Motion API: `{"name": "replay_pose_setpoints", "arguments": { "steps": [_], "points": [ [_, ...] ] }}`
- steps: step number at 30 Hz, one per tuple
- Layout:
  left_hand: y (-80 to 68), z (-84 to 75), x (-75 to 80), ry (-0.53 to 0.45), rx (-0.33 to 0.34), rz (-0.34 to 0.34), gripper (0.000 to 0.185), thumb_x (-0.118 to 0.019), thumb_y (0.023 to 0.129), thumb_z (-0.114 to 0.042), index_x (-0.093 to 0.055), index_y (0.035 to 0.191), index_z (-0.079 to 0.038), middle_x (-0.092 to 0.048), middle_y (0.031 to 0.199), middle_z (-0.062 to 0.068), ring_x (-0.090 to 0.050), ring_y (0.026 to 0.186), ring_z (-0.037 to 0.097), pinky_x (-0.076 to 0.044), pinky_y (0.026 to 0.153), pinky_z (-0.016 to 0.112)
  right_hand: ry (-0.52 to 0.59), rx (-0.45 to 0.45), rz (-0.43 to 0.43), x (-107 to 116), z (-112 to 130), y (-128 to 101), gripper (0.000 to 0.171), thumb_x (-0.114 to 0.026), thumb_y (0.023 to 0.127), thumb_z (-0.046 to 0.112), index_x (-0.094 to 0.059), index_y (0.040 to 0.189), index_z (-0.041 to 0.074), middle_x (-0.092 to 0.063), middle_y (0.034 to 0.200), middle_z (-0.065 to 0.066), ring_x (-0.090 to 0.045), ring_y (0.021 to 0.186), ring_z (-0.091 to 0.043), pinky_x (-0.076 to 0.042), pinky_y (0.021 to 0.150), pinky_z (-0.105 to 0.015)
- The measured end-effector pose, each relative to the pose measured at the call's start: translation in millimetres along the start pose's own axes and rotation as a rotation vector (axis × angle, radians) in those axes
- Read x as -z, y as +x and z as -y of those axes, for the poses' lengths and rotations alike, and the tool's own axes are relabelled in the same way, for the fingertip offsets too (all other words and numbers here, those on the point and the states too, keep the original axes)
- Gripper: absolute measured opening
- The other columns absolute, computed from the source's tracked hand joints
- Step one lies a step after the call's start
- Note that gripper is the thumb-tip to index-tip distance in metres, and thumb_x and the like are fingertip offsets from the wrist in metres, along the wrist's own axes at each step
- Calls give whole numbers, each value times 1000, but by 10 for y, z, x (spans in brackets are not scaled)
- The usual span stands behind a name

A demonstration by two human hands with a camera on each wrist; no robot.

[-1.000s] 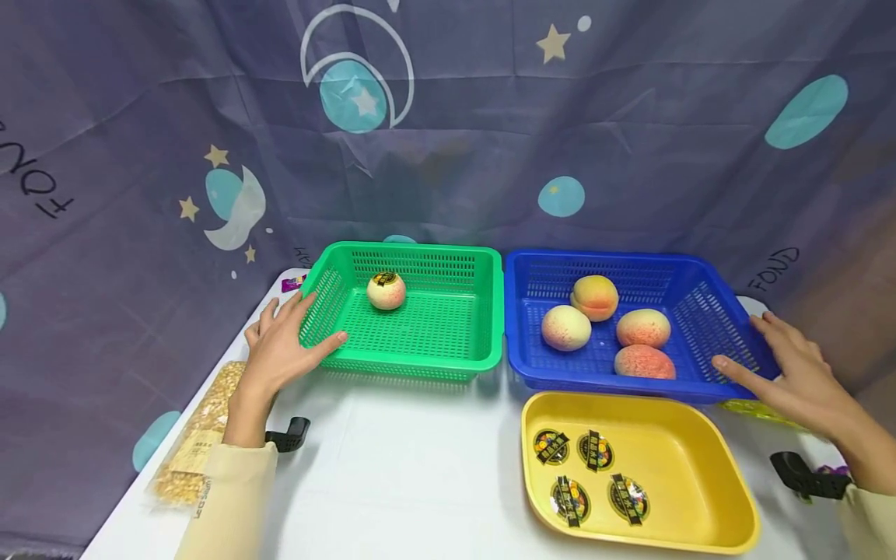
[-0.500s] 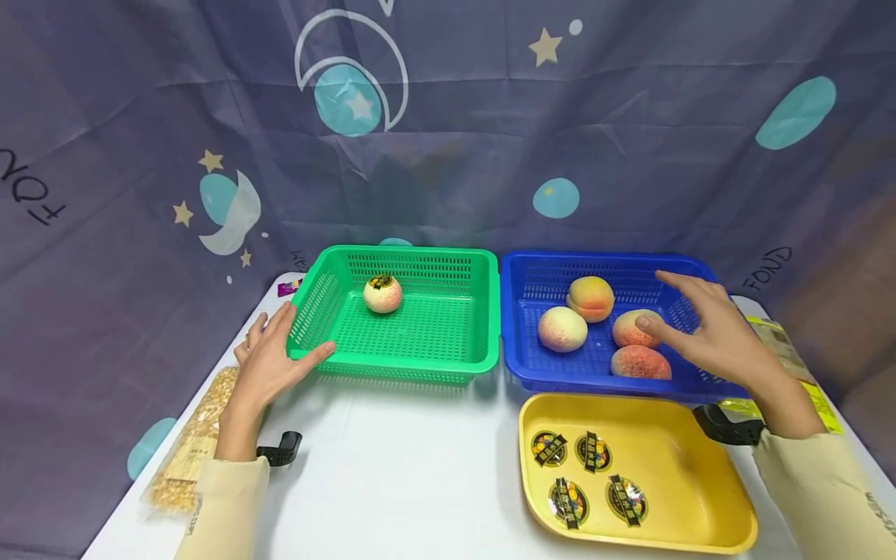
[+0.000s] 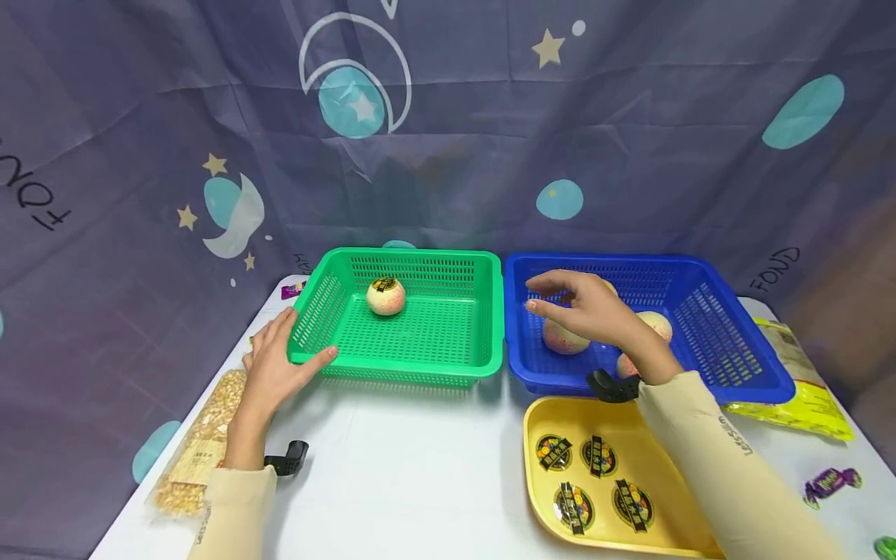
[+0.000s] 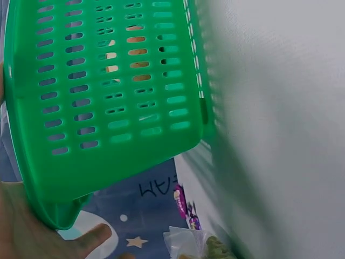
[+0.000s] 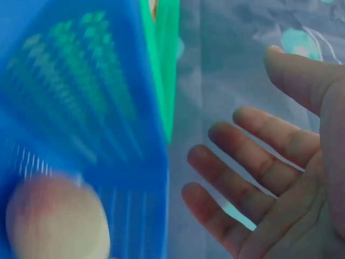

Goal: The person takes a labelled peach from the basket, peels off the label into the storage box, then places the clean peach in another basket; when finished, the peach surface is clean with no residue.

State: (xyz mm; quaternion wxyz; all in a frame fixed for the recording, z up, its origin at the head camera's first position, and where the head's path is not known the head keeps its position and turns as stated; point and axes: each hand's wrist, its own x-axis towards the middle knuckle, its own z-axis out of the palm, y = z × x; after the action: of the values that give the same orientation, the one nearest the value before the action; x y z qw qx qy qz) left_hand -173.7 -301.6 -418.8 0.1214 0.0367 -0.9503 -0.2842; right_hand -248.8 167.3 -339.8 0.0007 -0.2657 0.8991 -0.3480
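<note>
My left hand [image 3: 271, 369] is at the left end of the green basket [image 3: 434, 330], fingers and thumb spread beside its front left corner. In the left wrist view the thumb lies near the rim; whether it touches I cannot tell. Inside this basket sits a peach [image 3: 386, 299] with a black and gold sticker on top. My right hand [image 3: 591, 309] hovers above the blue basket [image 3: 738, 342], palm facing left, holding nothing. Below it lie several peaches [image 3: 564, 340], partly hidden by the hand and forearm; one peach [image 5: 59, 218] shows blurred in the right wrist view.
A yellow tray [image 3: 623, 424] with several round fruit stickers [image 3: 574, 507] stands before the blue basket, partly under my right sleeve. A bag of yellow grains [image 3: 203, 447] lies far left. To the right are a yellow packet [image 3: 805, 408] and a purple-wrapped candy [image 3: 831, 485]. A patterned curtain hangs behind.
My right hand has swept left from the blue basket's right edge to above its left part, fingers nearer together. My left hand has stayed about where it was. The peaches have not moved.
</note>
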Motion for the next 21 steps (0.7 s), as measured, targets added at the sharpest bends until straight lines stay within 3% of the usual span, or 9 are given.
{"name": "replay_pose_setpoints", "arguments": {
  "steps": [10,21],
  "points": [
    [-60,41,-22,-19,9,9,104,-72,85,-60,-25,162,-9,-22,169,15,-20,149,50,-17,104,76,136,68,94,-566,319,587,33,-64,102,29,-68,130,11,-71,123,-7,-65,108,-22,-53,95,-42],
    [-16,25,-38,-25,0,-14,103,-73,84,-59,-26,162,-10,-24,168,14,-24,146,48,-20,103,74,313,2,90,-974,506,1110,36,-64,101,30,-66,133,15,-70,122,-6,-65,110,-22,-52,96,-40]
  ]
}}
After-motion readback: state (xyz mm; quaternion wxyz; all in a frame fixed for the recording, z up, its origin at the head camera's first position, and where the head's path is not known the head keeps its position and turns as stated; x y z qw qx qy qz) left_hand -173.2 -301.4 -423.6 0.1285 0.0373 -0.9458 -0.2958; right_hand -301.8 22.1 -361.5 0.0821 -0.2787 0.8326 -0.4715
